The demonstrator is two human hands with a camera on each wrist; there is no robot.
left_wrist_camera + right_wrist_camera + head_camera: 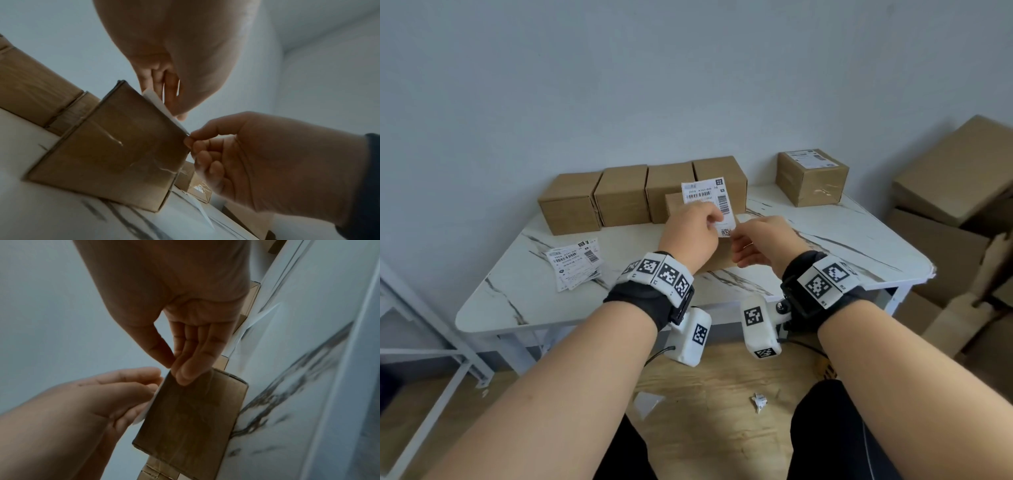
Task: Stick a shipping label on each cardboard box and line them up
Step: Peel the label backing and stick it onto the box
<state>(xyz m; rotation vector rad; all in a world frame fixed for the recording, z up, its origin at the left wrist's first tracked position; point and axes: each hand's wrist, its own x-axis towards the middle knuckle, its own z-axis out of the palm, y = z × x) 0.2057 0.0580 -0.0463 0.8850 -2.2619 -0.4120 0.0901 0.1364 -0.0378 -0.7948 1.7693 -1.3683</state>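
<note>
A white shipping label [702, 193] with barcodes is held over a small cardboard box [717, 258] at the middle of the table. My left hand [714, 219] pinches the label's middle from the left. My right hand [734, 236] pinches its lower right corner between thumb and fingertips. In the left wrist view the label [162, 104] lies along the top edge of the box [115, 146]. In the right wrist view the box [191, 415] stands below the pinching fingers [185, 374]. My hands hide most of the box top.
Several plain boxes [619, 195] stand in a row along the wall. A labelled box [811, 176] sits apart at the back right. Spare labels [575, 267] lie at the left of the marble table [524, 298]. Large cartons [955, 178] are piled on the right.
</note>
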